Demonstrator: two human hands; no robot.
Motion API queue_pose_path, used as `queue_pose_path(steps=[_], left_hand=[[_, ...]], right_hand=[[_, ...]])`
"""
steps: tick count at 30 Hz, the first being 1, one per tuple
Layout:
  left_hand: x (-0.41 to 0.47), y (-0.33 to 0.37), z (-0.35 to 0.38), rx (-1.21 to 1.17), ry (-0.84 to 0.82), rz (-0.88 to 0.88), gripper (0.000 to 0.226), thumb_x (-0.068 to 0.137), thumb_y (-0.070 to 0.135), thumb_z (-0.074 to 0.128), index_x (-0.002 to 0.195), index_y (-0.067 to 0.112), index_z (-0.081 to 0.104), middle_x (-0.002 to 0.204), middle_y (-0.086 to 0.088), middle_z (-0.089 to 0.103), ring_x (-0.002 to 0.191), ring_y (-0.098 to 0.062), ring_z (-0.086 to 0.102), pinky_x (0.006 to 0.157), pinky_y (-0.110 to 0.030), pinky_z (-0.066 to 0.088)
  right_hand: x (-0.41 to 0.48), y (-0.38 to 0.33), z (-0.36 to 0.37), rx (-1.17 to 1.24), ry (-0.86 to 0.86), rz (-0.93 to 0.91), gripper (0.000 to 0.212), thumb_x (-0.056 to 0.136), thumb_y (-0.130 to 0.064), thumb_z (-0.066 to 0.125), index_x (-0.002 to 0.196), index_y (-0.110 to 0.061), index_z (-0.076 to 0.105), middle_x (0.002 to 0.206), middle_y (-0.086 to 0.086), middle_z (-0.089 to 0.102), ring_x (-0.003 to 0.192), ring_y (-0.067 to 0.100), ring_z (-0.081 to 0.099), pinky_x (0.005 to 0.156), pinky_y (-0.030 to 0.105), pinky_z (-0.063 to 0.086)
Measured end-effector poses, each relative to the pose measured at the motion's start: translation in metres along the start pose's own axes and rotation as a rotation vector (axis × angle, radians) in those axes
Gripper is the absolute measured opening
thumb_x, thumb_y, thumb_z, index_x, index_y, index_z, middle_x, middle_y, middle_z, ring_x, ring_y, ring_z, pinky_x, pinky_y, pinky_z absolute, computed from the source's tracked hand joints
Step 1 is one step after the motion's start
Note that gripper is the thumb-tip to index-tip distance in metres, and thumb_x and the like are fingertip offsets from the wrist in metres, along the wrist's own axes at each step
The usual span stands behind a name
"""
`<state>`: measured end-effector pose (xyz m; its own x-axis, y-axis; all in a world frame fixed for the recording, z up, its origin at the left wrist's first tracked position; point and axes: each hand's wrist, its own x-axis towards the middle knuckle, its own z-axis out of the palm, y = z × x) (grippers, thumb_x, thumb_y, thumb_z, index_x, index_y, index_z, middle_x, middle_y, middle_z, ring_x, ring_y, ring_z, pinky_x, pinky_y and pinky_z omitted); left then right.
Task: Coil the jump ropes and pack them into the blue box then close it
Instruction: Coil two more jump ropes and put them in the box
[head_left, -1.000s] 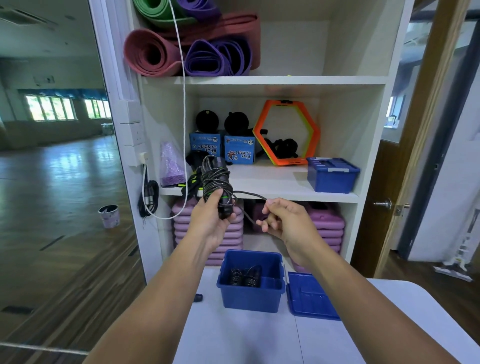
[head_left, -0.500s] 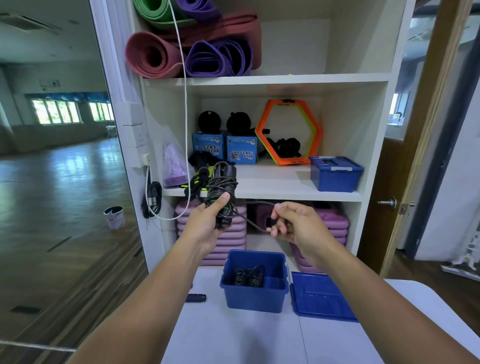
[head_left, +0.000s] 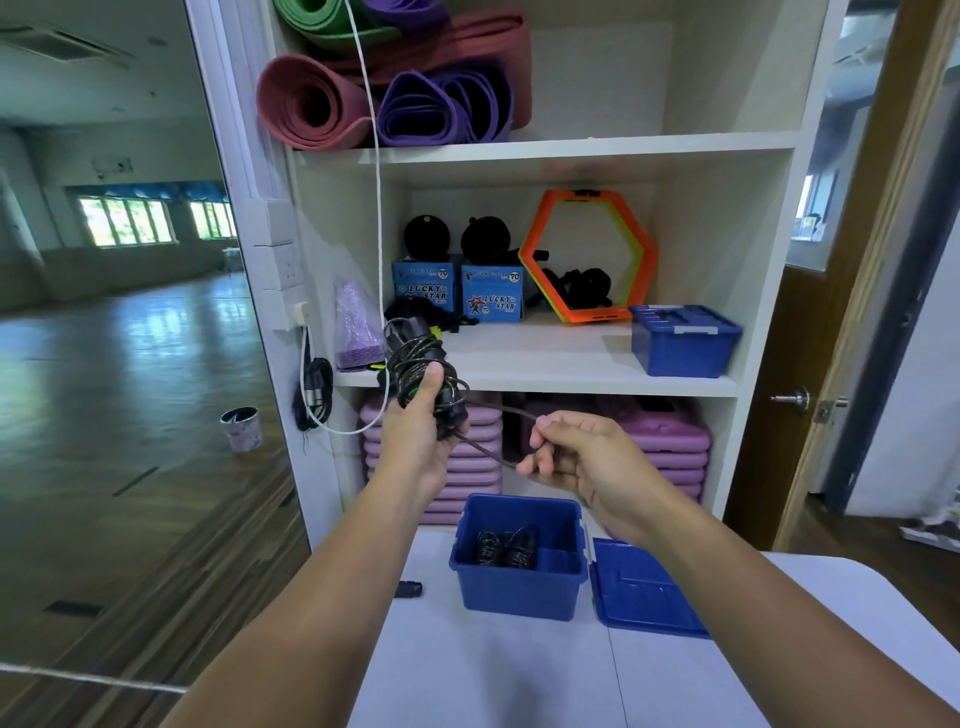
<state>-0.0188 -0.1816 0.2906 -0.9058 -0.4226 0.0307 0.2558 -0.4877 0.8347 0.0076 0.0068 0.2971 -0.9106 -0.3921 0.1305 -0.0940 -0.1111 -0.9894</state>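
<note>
My left hand (head_left: 418, 431) grips a dark jump rope (head_left: 415, 358) wound into a tight bundle around its handles, held upright in front of the shelf. A short loose length of that rope runs down and right to my right hand (head_left: 582, 457), which pinches its end. Below both hands the open blue box (head_left: 519, 592) stands on the white table (head_left: 519, 675), with coiled black ropes (head_left: 501, 548) lying inside. Its blue lid (head_left: 641, 592) lies flat on the table just right of the box.
A white shelf unit (head_left: 545, 364) stands behind the table, holding rolled mats, small blue cartons, an orange hexagon ring and a second closed blue box (head_left: 683, 340). A small dark piece (head_left: 408, 590) lies left of the open box. A mirror wall is on the left, a wooden door on the right.
The loose rope between my hands has shortened as more is wound on the bundle. My right hand has shifted a little right and down with the rope end.
</note>
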Motion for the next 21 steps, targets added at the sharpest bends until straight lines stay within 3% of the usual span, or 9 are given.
queue_pose_path(steps=[2,5,7,10,14,17,21], left_hand=[[-0.001,-0.004,-0.004,0.056,-0.028,0.023,0.03,0.093,0.032,0.07,0.111,0.011,0.06,0.081,-0.004,0.071,0.07,-0.019,0.067,0.067,-0.034,0.056],[-0.001,-0.007,-0.009,0.134,-0.083,0.057,0.043,0.091,0.028,0.072,0.126,0.008,0.056,0.101,-0.009,0.075,0.096,-0.029,0.072,0.084,-0.041,0.059],[0.0,-0.007,-0.013,0.176,-0.118,0.056,0.048,0.089,0.025,0.074,0.13,0.009,0.053,0.109,-0.01,0.074,0.105,-0.03,0.071,0.083,-0.041,0.059],[-0.002,-0.006,-0.018,0.228,-0.179,0.051,0.042,0.089,0.018,0.074,0.125,0.011,0.053,0.107,-0.01,0.072,0.102,-0.027,0.07,0.079,-0.041,0.06],[-0.003,-0.012,-0.02,0.304,-0.212,0.119,0.04,0.085,0.012,0.078,0.118,0.012,0.056,0.103,-0.007,0.071,0.097,-0.027,0.07,0.093,-0.057,0.056],[-0.006,-0.019,-0.019,0.388,-0.227,0.19,0.044,0.082,0.009,0.081,0.116,0.023,0.057,0.105,-0.001,0.075,0.105,-0.031,0.071,0.091,-0.053,0.057],[-0.011,-0.021,-0.016,0.41,-0.288,0.209,0.043,0.084,0.011,0.08,0.117,0.024,0.057,0.11,-0.001,0.074,0.106,-0.029,0.072,0.081,-0.042,0.058]], right_hand=[[0.001,-0.002,-0.003,-0.004,0.02,-0.004,0.029,0.103,-0.014,0.046,0.078,-0.009,0.06,0.057,0.005,0.058,0.07,0.018,0.07,0.093,0.043,0.052],[0.002,-0.005,-0.008,-0.014,0.056,-0.015,0.03,0.102,-0.014,0.047,0.076,-0.01,0.061,0.056,0.005,0.057,0.068,0.018,0.07,0.09,0.042,0.053],[0.003,-0.009,-0.011,-0.036,0.077,-0.027,0.03,0.102,-0.015,0.047,0.076,-0.01,0.061,0.055,0.004,0.057,0.066,0.018,0.069,0.08,0.036,0.055],[0.003,-0.013,-0.018,-0.037,0.092,-0.04,0.029,0.103,-0.014,0.046,0.078,-0.009,0.06,0.054,0.003,0.057,0.065,0.019,0.068,0.073,0.031,0.056],[0.005,-0.02,-0.02,-0.01,0.116,-0.062,0.028,0.103,-0.016,0.046,0.08,-0.009,0.059,0.054,0.001,0.057,0.063,0.018,0.068,0.067,0.027,0.056],[0.008,-0.03,-0.02,-0.002,0.144,-0.083,0.027,0.104,-0.018,0.046,0.081,-0.009,0.058,0.055,0.001,0.057,0.062,0.017,0.068,0.068,0.029,0.059],[0.012,-0.04,-0.026,-0.001,0.18,-0.097,0.026,0.104,-0.021,0.046,0.084,-0.011,0.058,0.056,-0.001,0.059,0.065,0.018,0.07,0.075,0.034,0.059]])
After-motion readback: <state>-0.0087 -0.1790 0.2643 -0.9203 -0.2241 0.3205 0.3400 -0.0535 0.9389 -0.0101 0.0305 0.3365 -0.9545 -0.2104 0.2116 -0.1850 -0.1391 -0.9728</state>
